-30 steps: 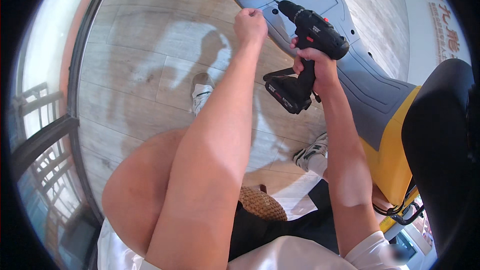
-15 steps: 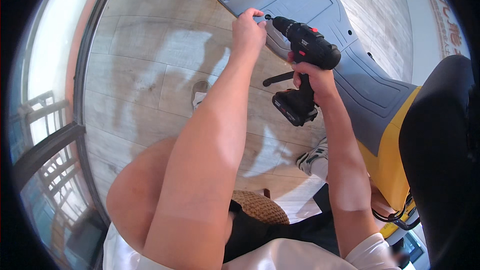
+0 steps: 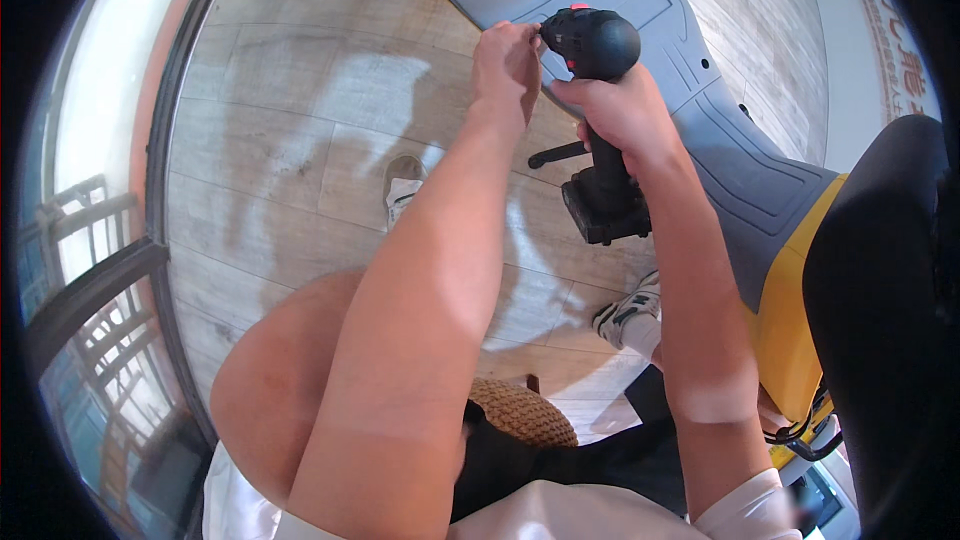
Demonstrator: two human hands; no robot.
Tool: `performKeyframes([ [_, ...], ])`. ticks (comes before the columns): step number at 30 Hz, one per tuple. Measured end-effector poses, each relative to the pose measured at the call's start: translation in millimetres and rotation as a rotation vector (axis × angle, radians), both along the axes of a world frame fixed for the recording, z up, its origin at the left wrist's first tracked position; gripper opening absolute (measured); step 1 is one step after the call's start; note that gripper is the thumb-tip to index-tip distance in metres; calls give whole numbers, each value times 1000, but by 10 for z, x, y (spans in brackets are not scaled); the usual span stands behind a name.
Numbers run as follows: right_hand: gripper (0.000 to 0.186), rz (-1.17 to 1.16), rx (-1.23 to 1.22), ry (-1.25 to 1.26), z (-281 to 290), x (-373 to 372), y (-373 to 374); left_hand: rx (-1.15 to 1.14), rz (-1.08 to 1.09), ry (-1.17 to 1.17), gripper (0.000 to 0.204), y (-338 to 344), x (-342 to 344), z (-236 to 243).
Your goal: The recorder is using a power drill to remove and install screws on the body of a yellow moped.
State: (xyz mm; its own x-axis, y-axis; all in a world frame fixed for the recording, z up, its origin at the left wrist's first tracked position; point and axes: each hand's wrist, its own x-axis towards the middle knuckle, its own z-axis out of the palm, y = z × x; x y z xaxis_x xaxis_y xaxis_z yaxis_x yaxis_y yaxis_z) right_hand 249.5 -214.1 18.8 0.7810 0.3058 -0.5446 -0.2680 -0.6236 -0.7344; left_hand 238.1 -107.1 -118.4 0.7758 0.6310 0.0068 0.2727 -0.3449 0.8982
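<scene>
My right hand is wrapped round the grip of a black cordless drill with small red parts and a block battery at its base. The drill's rear end faces me and its front points left, toward my other hand. My left hand is closed at the drill's front end, by the edge of a grey plastic floorboard on a scooter-like vehicle. Whatever its curled fingers hold is hidden behind the hand and the drill.
Yellow bodywork and a black seat rise at the right. A black side stand juts out beneath the floorboard. My shoes rest on the wood-look floor. A woven stool is below me, and a framed glass door stands left.
The drill has turned so its rear faces me more, and its body has moved left, closer to my left hand. My left fingers have curled in from a more spread pose.
</scene>
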Motion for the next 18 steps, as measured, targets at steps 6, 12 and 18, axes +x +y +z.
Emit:
performKeyframes([
  [6,23,270,-255,-270,-13,-68,169,-189,47,-365,9,44,15,-165],
  [12,20,-115,241,155,-140,-5,-122,-119,54,-87,10,11,-9,-139],
  [18,23,-200,472,371,-338,77,-482,11,104,-76,22,1,-103,1],
])
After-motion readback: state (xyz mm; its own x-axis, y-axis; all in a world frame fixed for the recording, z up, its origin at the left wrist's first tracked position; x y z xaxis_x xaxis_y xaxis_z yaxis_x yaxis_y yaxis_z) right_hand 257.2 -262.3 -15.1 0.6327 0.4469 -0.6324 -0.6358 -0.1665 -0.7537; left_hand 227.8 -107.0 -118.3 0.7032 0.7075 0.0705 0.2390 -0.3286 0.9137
